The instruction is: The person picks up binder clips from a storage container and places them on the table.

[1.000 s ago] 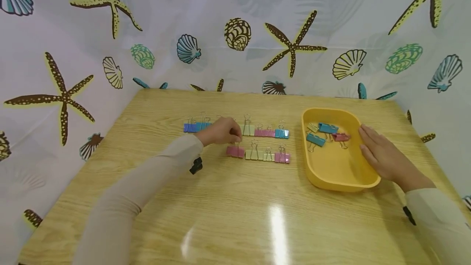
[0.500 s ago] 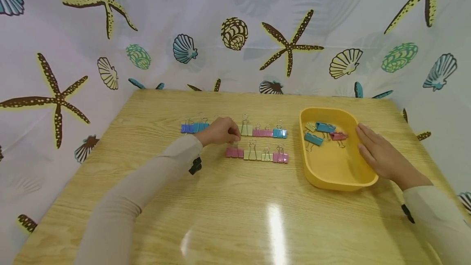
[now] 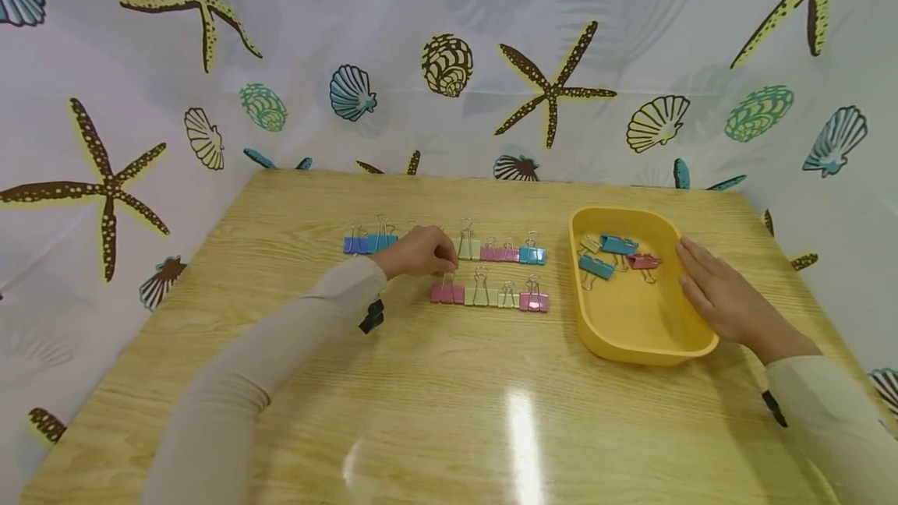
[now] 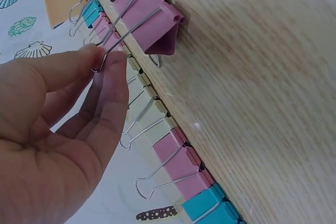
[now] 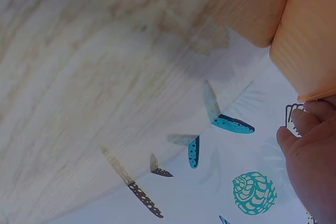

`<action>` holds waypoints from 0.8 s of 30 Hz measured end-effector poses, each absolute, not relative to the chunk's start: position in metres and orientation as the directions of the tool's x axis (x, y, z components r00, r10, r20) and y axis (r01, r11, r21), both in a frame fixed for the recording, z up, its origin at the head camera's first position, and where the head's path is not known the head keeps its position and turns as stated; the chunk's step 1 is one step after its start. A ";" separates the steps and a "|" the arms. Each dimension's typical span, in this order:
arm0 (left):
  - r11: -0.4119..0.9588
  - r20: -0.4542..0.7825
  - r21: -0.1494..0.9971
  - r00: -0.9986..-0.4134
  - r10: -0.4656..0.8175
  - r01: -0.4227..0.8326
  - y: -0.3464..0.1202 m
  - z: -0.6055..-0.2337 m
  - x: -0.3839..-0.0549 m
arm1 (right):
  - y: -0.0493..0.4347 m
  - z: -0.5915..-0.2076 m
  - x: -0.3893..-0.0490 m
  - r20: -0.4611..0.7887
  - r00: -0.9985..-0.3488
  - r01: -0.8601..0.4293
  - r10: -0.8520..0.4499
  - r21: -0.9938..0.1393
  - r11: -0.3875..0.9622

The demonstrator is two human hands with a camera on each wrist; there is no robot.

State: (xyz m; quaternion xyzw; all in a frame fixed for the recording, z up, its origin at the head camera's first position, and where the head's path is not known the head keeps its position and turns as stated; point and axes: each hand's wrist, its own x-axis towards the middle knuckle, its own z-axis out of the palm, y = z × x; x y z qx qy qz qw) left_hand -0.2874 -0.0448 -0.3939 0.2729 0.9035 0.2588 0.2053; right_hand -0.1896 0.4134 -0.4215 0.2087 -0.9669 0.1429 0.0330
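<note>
My left hand (image 3: 418, 249) pinches the wire handle of a pink binder clip (image 3: 447, 293) between thumb and fingertips. That clip stands at the left end of the front row, beside a pale yellow binder clip (image 3: 481, 297). In the left wrist view the left hand (image 4: 58, 124) has the handle of the pink clip (image 4: 152, 22) at its fingertips. The right hand (image 3: 730, 294) lies with fairly straight fingers along the right side of a yellow tray (image 3: 624, 351). The right wrist view catches only part of the right hand (image 5: 315, 153) at the tray's rim (image 5: 317, 94).
Behind the front row runs a second row of clips, with a blue clip (image 3: 532, 256) at its right end; the left hand covers its middle. Inside the tray lie several loose clips, among them a pink one (image 3: 643, 261). A patterned curtain (image 3: 393, 22) borders the wooden table (image 3: 393, 411).
</note>
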 end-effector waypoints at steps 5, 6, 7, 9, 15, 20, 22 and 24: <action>0.717 -0.249 0.586 -0.757 0.604 0.378 -0.047 -0.397 -0.288 | 0.413 -0.421 -0.191 0.112 -0.914 -0.405 -0.390 -0.277 0.871; 0.720 -0.251 0.579 -0.756 0.605 0.383 -0.048 -0.397 -0.288 | 0.413 -0.421 -0.191 0.111 -0.913 -0.408 -0.392 -0.282 0.869; 0.723 -0.254 0.573 -0.755 0.605 0.386 -0.049 -0.398 -0.288 | 0.413 -0.421 -0.192 0.109 -0.913 -0.407 -0.393 -0.288 0.867; 0.731 -0.252 0.549 -0.753 0.607 0.406 -0.050 -0.397 -0.288 | 0.413 -0.420 -0.193 0.107 -0.912 -0.409 -0.395 -0.301 0.862; 0.724 -0.153 0.472 -0.762 0.630 0.503 -0.049 -0.385 -0.286 | 0.414 -0.416 -0.194 0.081 -0.915 -0.397 -0.395 -0.350 0.848; 0.678 -0.089 0.485 -0.740 0.667 0.553 -0.036 -0.363 -0.288 | 0.416 -0.414 -0.194 0.047 -0.923 -0.369 -0.383 -0.393 0.842; 0.663 -0.074 0.479 -0.726 0.684 0.576 -0.027 -0.350 -0.290 | 0.417 -0.412 -0.194 0.033 -0.926 -0.356 -0.377 -0.412 0.839; 0.640 -0.052 0.465 -0.703 0.710 0.612 -0.014 -0.336 -0.292 | 0.417 -0.412 -0.193 0.025 -0.924 -0.354 -0.381 -0.429 0.831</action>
